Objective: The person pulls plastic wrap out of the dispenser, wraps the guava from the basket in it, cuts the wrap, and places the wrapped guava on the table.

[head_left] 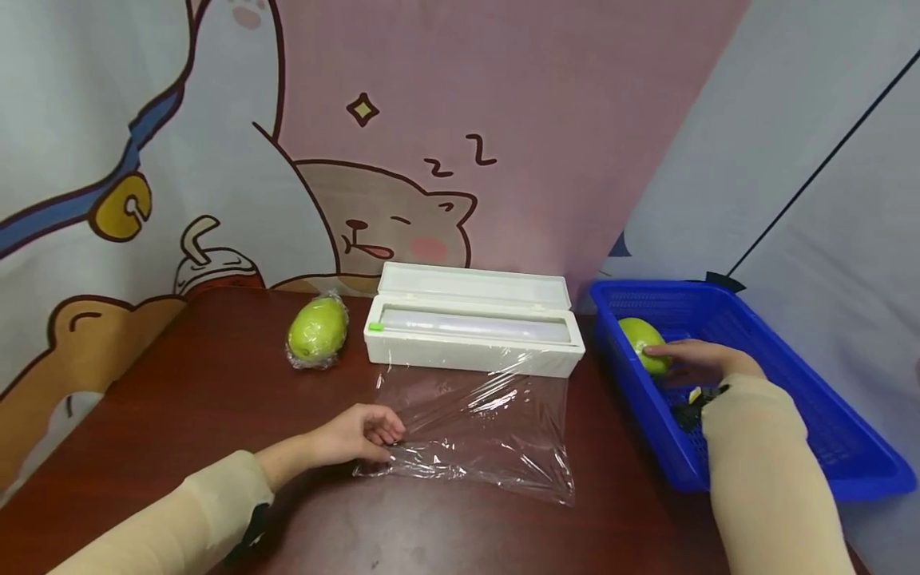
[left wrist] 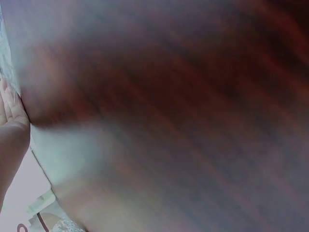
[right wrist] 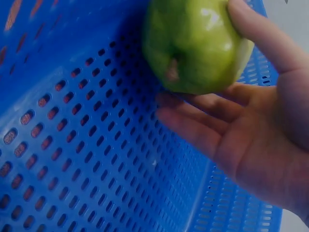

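Note:
My right hand (head_left: 693, 359) holds a green guava (head_left: 646, 345) inside the blue basket (head_left: 791, 363), near its left wall. In the right wrist view the thumb lies on one side of the guava and the fingers reach beneath it. A sheet of clear cling film (head_left: 489, 431) stretches from a white dispenser box (head_left: 474, 351) toward the front of the table. At the film's front left corner rests my left hand (head_left: 355, 435), fingers loosely bent and a gap between them and the thumb. The left wrist view shows only part of this hand (left wrist: 12, 108), at its left edge.
A second guava (head_left: 317, 329), wrapped in film, sits left of the dispenser. The dispenser's lid (head_left: 474, 286) stands raised at the back, with the film roll (head_left: 474, 326) showing inside. A patterned curtain (head_left: 546, 160) hangs behind the dark wooden table (head_left: 216, 383).

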The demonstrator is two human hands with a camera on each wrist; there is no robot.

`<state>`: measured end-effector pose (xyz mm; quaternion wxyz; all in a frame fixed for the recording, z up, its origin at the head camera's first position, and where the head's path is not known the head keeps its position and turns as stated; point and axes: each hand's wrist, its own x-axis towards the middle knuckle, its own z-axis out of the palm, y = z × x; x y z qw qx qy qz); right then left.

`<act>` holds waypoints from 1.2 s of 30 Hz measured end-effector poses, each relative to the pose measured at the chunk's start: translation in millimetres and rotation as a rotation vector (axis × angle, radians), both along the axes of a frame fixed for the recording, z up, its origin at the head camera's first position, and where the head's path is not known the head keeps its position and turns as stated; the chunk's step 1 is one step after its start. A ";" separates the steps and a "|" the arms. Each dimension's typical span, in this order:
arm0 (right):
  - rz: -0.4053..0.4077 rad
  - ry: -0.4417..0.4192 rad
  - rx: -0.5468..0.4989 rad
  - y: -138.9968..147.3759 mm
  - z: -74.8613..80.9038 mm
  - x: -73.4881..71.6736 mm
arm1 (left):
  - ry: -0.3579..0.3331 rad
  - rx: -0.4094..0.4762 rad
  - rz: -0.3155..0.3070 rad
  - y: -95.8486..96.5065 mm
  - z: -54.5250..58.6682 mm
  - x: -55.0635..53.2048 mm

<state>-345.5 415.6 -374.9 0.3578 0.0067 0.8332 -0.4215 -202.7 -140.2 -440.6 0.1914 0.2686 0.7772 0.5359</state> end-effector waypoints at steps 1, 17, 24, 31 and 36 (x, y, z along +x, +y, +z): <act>-0.018 0.014 -0.007 0.6 -0.3 -0.2 | 0.000 0.001 -0.001 0.4 0.1 0.1; -0.170 -0.069 -0.179 3.8 3.8 4.3 | -0.006 -0.012 0.001 0.3 -0.1 1.3; -0.138 0.038 -0.064 12.3 -0.3 4.4 | -0.001 -0.012 -0.006 0.8 -0.9 1.6; -0.104 0.177 -0.029 15.3 17.3 11.7 | -0.007 -0.014 0.007 -1.9 -0.6 2.8; -0.095 0.271 -0.056 13.3 37.5 21.3 | 0.000 -0.013 0.005 -3.7 0.6 4.9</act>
